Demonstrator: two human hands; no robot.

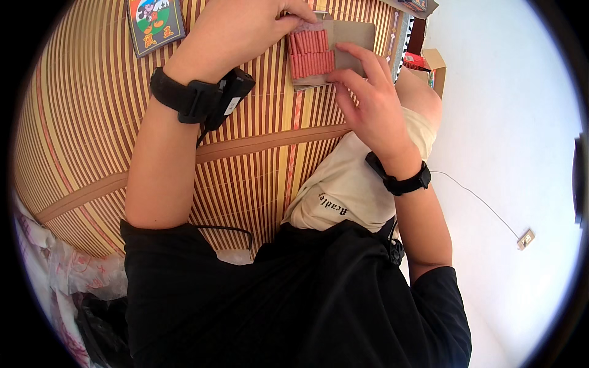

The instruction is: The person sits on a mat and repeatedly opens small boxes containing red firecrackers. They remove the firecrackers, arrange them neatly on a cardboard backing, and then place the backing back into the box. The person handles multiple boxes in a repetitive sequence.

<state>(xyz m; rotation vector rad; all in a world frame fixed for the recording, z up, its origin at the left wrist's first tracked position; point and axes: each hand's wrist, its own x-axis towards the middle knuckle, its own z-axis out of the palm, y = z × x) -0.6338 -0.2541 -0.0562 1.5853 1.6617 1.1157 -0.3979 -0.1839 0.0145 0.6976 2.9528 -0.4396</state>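
A shallow cardboard box (354, 34) lies open on the slatted mat, its grey-brown inside showing. Two rows of thin red sticks (313, 63), which look like small firecrackers, fill its left part. Thin pinkish paper (309, 26) shows above the upper row. My left hand (262, 27) reaches over the box's top left corner, thumb and forefinger close together by that paper; whether they pinch it is hidden. My right hand (368, 87) is at the box's right side with fingers apart. One fingertip rests near the bare cardboard, others near the end of the lower row.
A dark printed box (154, 25) with a cartoon mouse lies at the upper left of the bamboo mat (248, 184). Near my right knee stands an open carton (435, 69). A power socket (526, 239) with a thin cable is at the right; plastic bags (87, 271) lie lower left.
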